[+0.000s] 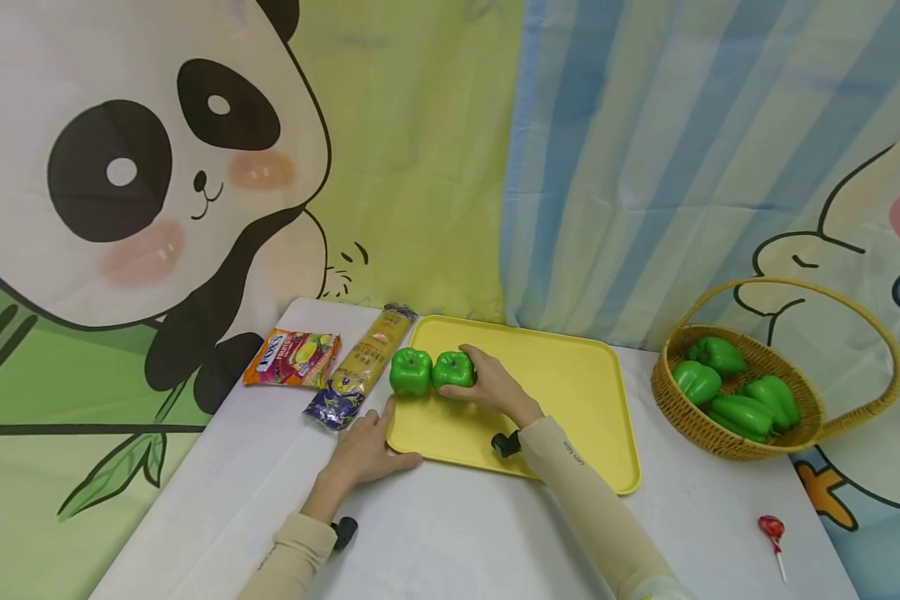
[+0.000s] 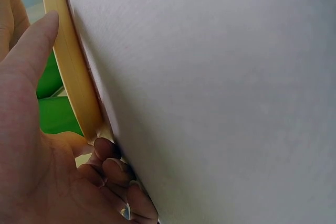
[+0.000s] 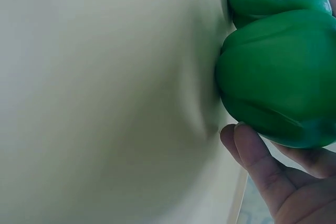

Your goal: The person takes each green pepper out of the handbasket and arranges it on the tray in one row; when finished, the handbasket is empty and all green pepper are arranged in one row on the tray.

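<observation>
Beyond the left hand (image 1: 363, 447) holding the tray (image 1: 562, 375), the right hand (image 1: 497, 387) grips a pepper (image 1: 452, 369).

Left hand (image 1: 363, 446): one; thumb stretches away from forefinger, other fingers bend. Left arm (image 1: 288, 554): one, sleeved; reaches forward and inward. Right hand (image 1: 492, 387): one, further forward; thumb and fingers curve apart in a grasp. Right arm (image 1: 592, 500): one, sleeved; slants forward and leftward.

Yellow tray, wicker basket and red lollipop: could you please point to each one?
Yellow tray (image 1: 570, 379), head view: bare part of its flat surface.
Wicker basket (image 1: 692, 423), head view: its outer wall.
Red lollipop (image 1: 772, 527), head view: its red head.
</observation>
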`<state>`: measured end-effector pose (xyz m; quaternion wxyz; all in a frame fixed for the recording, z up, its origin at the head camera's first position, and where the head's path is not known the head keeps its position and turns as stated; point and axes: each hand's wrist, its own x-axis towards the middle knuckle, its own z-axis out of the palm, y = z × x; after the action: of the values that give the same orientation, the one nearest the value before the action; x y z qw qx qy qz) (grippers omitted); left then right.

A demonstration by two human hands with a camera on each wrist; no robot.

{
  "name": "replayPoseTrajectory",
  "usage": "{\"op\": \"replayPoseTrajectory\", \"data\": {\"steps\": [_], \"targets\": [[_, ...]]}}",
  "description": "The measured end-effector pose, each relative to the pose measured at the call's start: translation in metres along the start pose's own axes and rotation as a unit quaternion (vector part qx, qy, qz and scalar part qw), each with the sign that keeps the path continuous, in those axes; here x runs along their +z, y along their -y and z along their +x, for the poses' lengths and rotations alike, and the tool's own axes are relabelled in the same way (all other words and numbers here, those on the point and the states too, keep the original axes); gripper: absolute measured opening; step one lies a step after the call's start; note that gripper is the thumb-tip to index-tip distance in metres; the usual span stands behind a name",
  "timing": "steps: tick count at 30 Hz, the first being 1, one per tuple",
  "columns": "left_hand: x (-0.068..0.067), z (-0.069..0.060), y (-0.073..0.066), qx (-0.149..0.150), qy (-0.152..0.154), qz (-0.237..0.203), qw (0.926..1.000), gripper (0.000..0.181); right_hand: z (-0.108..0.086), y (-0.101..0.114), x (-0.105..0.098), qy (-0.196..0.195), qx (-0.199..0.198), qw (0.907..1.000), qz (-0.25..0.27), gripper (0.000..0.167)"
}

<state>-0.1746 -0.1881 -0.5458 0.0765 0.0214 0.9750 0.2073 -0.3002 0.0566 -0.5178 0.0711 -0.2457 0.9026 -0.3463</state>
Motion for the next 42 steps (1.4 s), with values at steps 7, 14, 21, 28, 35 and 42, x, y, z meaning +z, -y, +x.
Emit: {"op": "replayPoseTrajectory", "data": {"steps": [7,14,21,28,35,42], "targets": [[0.002,0.003,0.0,-0.001,0.009,0.003,1.0,0.123,-0.006,-0.003,-0.006,-0.002,0.007,1.0,-0.006,0.108],[0.002,0.003,0.0,-0.006,0.018,-0.005,0.9998,0.125,-0.014,-0.009,-0.02,-0.002,0.017,0.9999,0.0,0.108],[-0.001,0.002,0.0,-0.009,0.017,-0.011,0.9997,0.124,-0.028,-0.023,-0.04,-0.011,0.027,0.9996,0.005,0.105],[0.001,0.003,0.003,-0.007,0.016,-0.013,0.9998,0.125,-0.052,-0.048,-0.066,-0.031,0.043,0.9986,-0.008,0.102],[-0.001,0.002,0.003,-0.005,0.017,-0.013,0.9998,0.125,-0.077,-0.07,-0.088,-0.051,0.064,0.9964,-0.022,0.102],[-0.003,0.001,0.0,0.002,0.016,-0.007,0.9998,0.124,-0.101,-0.088,-0.107,-0.073,0.069,0.9941,-0.042,0.099]]}}
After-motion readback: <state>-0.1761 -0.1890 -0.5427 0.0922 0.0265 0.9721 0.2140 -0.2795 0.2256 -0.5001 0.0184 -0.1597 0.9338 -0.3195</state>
